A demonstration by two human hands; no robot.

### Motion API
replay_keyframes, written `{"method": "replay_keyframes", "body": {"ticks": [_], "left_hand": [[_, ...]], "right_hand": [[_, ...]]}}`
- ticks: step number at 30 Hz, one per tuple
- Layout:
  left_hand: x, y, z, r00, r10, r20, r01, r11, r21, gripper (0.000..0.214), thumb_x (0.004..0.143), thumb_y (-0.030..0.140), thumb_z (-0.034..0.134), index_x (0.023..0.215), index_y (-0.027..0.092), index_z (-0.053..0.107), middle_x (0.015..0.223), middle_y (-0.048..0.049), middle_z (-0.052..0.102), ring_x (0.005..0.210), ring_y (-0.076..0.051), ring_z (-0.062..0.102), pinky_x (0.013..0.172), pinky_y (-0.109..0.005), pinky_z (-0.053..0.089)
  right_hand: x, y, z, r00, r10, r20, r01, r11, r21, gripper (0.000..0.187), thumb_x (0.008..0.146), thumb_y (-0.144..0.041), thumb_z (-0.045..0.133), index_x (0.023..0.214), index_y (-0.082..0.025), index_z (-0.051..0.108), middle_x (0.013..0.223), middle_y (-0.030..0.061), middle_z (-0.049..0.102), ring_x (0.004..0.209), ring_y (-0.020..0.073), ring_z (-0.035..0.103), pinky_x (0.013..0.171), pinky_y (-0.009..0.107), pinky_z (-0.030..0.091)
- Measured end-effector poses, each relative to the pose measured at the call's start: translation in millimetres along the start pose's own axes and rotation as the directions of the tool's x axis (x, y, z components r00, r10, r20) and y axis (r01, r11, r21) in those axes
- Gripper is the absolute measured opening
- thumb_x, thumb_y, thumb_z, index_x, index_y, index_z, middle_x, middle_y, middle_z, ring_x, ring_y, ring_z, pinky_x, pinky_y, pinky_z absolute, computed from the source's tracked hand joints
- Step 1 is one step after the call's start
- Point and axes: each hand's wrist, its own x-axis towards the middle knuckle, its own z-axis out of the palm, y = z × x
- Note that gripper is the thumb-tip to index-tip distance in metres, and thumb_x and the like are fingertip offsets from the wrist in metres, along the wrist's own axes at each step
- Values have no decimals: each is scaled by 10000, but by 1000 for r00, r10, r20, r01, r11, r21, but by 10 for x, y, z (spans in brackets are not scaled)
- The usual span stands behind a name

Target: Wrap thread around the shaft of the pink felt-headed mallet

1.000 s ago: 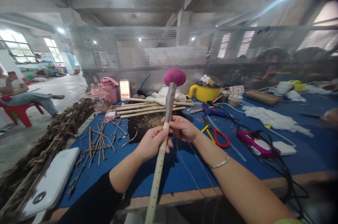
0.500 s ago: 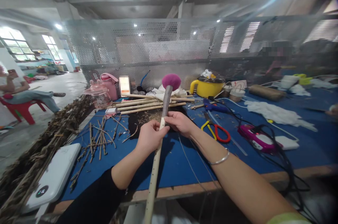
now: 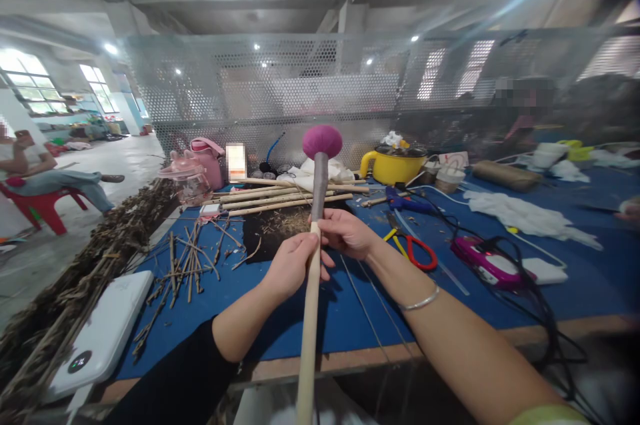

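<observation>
A long pale stick [image 3: 310, 318] with a pink padded head [image 3: 323, 141] stands upright over the table [image 3: 170, 331], nearer the person than the yellow pot [image 3: 393, 168] and left of it. The left hand [image 3: 293, 265] has its grip closed round the shaft. The right hand [image 3: 345, 233] pinches where the grey wrapping [image 3: 319, 188] ends, apparently working that join, which calls for a steady shaft and fine fingertip pressure.

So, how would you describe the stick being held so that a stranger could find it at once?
Start at the blue-topped workbench; above its near edge the left hand and right hand grip one pale stick upright. Unlike the bare sticks lying flat behind, it has a grey wrapped neck and a round magenta head.
</observation>
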Motion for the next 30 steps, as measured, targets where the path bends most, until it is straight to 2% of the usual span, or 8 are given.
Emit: {"method": "replay_keyframes", "body": {"ticks": [2, 5, 8, 13, 19, 24, 27, 30], "left_hand": [[13, -33, -19, 995, 12, -100, 2, 991, 136, 395, 786, 526, 400, 842, 149, 504, 617, -23, 587, 429, -105, 511, 417, -213, 387], [28, -68, -46, 936, 221, -273, -75, 886, 458, 333, 722, 492, 530, 743, 161, 510, 598, 8, 549, 489, -92, 484, 462, -198, 354], [33, -69, -64, 902, 298, -312, -64, 806, 588, 298, 666, 444, 608, 658, 163, 510, 549, 34, 505, 495, -80, 440, 469, -190, 321], [47, -58, -70, 927, 235, -292, -73, 878, 473, 304, 681, 450, 590, 664, 151, 538, 527, 36, 496, 464, -68, 409, 444, -184, 299], [24, -4, -19, 978, 155, -142, -120, 966, 228, 329, 740, 476, 524, 737, 147, 541, 522, 20, 542, 393, -63, 403, 388, -181, 300], [-23, 44, 38, 998, 64, 23, -63, 997, -42, 376, 760, 515, 471, 872, 157, 501, 626, -14, 608, 400, -90, 488, 401, -212, 389], [-10, 21, -1, 998, 1, 56, -2, 1000, 19, 410, 781, 534, 406, 876, 147, 502, 640, -42, 621, 418, -114, 518, 412, -229, 394], [26, -35, -73, 988, 83, -129, -40, 951, 307, 379, 727, 519, 504, 781, 145, 533, 582, -11, 569, 461, -99, 490, 435, -203, 360]], "right_hand": [[16, 13, 31, 998, -19, -55, 16, 998, -65, 254, 659, -314, 669, 703, -127, 502, 467, -64, 436, 331, 10, 235, 336, 171, 114], [36, 25, 77, 993, -20, -112, 5, 991, -133, 255, 655, -314, 664, 677, -128, 490, 425, -88, 385, 322, 9, 196, 334, 178, 108], [41, 27, 94, 993, -29, -112, 11, 987, -161, 262, 660, -328, 660, 712, -126, 501, 435, -83, 403, 325, 12, 208, 335, 182, 108], [40, 43, 19, 999, -23, -45, 17, 990, -140, 279, 692, -365, 647, 788, -133, 527, 430, -98, 343, 321, 12, 166, 328, 185, 70], [4, 21, -35, 1000, 12, 24, -12, 1000, 17, 366, 693, -370, 662, 957, -145, 544, 434, -110, 290, 333, 16, 144, 334, 174, 72], [-26, -3, -41, 997, -4, 81, -1, 998, 58, 336, 687, -368, 663, 902, -146, 531, 502, -69, 425, 348, 19, 254, 345, 160, 116], [-1, 19, -49, 998, 2, 62, 0, 999, -33, 293, 692, -366, 658, 791, -131, 512, 498, -55, 444, 350, 19, 264, 340, 165, 107], [38, 61, -41, 1000, 12, -5, -12, 990, -143, 278, 695, -352, 656, 730, -131, 491, 456, -75, 405, 325, 10, 202, 328, 179, 79]]}}
